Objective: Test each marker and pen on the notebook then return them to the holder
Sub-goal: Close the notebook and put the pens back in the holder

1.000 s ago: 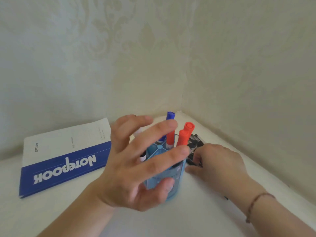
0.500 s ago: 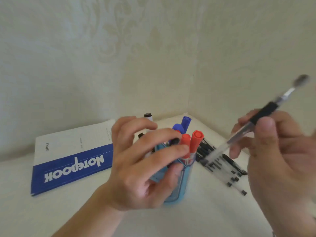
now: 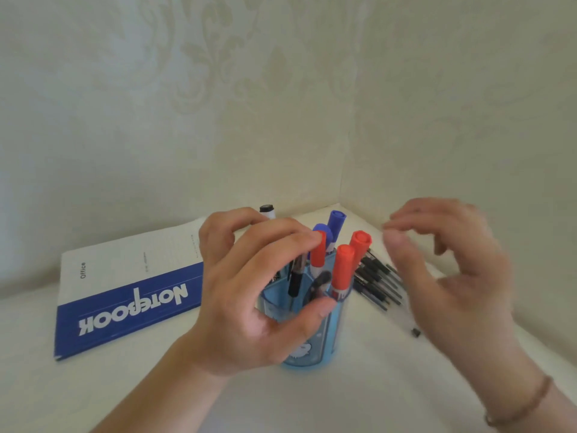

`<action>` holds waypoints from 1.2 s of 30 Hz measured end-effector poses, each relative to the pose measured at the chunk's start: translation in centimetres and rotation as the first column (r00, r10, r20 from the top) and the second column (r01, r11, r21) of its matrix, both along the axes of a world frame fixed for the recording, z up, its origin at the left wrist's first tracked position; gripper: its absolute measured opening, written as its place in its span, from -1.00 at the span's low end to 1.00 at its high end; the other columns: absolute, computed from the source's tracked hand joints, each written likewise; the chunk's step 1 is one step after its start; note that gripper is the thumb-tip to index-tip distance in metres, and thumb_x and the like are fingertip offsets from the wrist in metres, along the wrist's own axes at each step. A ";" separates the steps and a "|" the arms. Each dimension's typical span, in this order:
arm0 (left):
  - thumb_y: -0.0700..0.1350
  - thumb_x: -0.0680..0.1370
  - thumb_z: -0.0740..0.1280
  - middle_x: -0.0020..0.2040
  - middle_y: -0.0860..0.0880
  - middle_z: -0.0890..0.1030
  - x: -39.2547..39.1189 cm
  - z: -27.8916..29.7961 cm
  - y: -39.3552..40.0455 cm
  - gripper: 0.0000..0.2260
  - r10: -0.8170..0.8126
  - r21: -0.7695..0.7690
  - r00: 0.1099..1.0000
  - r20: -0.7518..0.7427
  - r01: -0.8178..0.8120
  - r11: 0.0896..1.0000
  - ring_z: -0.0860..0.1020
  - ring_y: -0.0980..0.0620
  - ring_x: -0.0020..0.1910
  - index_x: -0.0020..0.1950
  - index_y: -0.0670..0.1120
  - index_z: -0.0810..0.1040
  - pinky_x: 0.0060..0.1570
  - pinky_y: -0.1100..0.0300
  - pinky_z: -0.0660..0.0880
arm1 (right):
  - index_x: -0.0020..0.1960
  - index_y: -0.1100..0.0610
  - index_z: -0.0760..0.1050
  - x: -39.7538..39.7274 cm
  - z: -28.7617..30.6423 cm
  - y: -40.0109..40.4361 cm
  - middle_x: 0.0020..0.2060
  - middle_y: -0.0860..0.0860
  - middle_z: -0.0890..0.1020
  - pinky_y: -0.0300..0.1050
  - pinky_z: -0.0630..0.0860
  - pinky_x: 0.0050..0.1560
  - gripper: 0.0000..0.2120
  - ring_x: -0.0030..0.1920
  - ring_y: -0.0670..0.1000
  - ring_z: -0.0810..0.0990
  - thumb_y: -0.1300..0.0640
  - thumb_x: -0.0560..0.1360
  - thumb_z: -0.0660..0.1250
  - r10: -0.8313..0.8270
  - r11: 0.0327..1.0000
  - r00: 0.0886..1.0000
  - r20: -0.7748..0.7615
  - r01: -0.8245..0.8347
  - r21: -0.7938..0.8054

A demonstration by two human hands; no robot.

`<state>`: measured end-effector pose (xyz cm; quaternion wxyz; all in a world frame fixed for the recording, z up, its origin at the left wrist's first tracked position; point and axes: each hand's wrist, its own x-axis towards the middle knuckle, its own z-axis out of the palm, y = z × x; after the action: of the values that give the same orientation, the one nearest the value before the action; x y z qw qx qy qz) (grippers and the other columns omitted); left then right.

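Note:
My left hand (image 3: 249, 295) grips the translucent blue holder (image 3: 324, 339), fingers over its far rim and thumb on the near wall. Red-capped markers (image 3: 343, 267), blue-capped markers (image 3: 335, 221), a black-capped marker (image 3: 267, 210) and a black-grip pen (image 3: 296, 276) stand in it. My right hand (image 3: 452, 270) hovers to the right of the holder, blurred, fingers loosely bent and holding nothing. The closed blue-and-white notebook (image 3: 125, 289) lies to the left on the white surface.
Several black pens (image 3: 377, 282) lie in a pile on the surface between the holder and the right wall, partly behind my right hand. Two patterned walls meet in a corner just behind the holder.
Half a second ago my right hand held a black-grip pen up in the air; now that hand is empty and lower, and a black-grip pen stands in the holder.

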<state>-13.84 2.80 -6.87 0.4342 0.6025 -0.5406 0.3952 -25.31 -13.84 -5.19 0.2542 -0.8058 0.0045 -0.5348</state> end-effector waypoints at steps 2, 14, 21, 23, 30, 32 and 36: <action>-0.04 0.47 0.39 0.12 0.07 0.57 0.0 -0.1 -0.1 -0.71 -0.007 -0.023 1.000 0.002 0.007 1.000 0.47 -0.05 0.13 0.16 -0.06 0.50 0.06 -0.16 0.38 | -0.20 -0.13 0.54 0.4 -0.6 -2.3 -0.25 -0.21 0.59 -0.28 0.37 -0.18 -0.86 -0.21 -0.13 0.48 0.10 0.45 0.40 -0.091 0.985 0.967 -0.238 0.122 0.120; -0.18 0.47 0.21 0.17 -0.11 0.56 0.8 0.0 0.7 -0.70 -0.037 0.081 0.994 -0.100 0.046 0.996 0.43 -0.06 0.20 0.17 -0.06 0.56 0.19 -0.04 0.29 | -0.15 -0.09 0.43 2.0 -3.0 -2.0 -0.19 -0.13 0.40 -0.13 0.28 -0.28 -0.78 0.00 -0.01 0.43 -0.23 0.49 0.28 -0.430 0.902 0.337 -0.838 0.206 -0.380; -0.01 0.37 0.26 0.33 -0.17 0.42 2.3 0.4 2.4 -0.45 -0.057 0.318 0.990 -0.131 0.096 0.943 0.35 -0.20 0.34 0.33 -0.18 0.44 0.30 -0.03 0.26 | -0.02 -0.10 0.43 0.7 -0.8 -3.2 -0.33 -0.02 0.62 -0.19 0.44 -0.35 -0.84 -0.39 -0.03 0.51 0.17 0.55 0.31 0.015 0.912 0.974 -0.228 0.080 0.402; 0.01 0.36 0.31 0.31 -0.17 0.44 2.1 0.3 2.3 -0.43 -0.066 0.325 0.989 -0.131 0.106 0.940 0.38 -0.20 0.31 0.34 -0.19 0.44 0.28 -0.08 0.30 | 0.24 -0.05 0.32 -0.3 0.3 -2.1 -0.29 0.04 0.62 -0.14 0.44 -0.46 -0.70 -0.47 0.05 0.47 0.20 0.58 0.28 0.137 0.859 0.985 0.101 -0.169 0.483; 0.09 0.35 0.43 0.21 -0.07 0.49 1.0 -0.4 1.1 -0.36 -0.029 0.275 0.999 -0.044 0.040 0.961 0.42 -0.13 0.18 0.37 -0.10 0.39 0.15 -0.17 0.33 | 0.33 0.56 0.18 -1.6 0.5 1.7 -0.14 0.04 0.65 -0.20 0.49 -0.36 -0.16 -0.32 0.09 0.61 -0.14 0.48 0.38 0.403 0.761 0.879 0.255 -0.477 0.439; 0.11 0.35 0.42 0.20 -0.08 0.50 1.0 -0.5 1.0 -0.36 -0.021 0.267 0.999 -0.042 0.032 0.963 0.43 -0.16 0.17 0.36 -0.09 0.38 0.14 -0.19 0.33 | 0.38 0.46 0.18 -1.2 0.0 2.4 -0.12 -0.03 0.68 -0.20 0.50 -0.31 -0.25 -0.28 0.03 0.63 -0.05 0.49 0.39 0.391 0.828 0.897 0.207 -0.441 0.346; 0.12 0.36 0.42 0.20 -0.09 0.50 1.0 -0.4 1.0 -0.37 -0.025 0.265 0.998 -0.050 0.038 0.964 0.43 -0.18 0.17 0.36 -0.09 0.40 0.13 -0.20 0.32 | 0.30 -0.20 0.31 -1.0 0.0 2.3 0.04 -0.24 0.57 -0.12 0.40 -0.33 -0.47 -0.14 0.02 0.54 0.12 0.44 0.41 0.286 0.948 0.953 0.102 -0.297 0.113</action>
<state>-12.83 3.84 -7.30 0.3683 0.6556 -0.5880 0.2982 -26.28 -11.49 -5.21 0.3813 -0.7564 -0.0913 -0.5235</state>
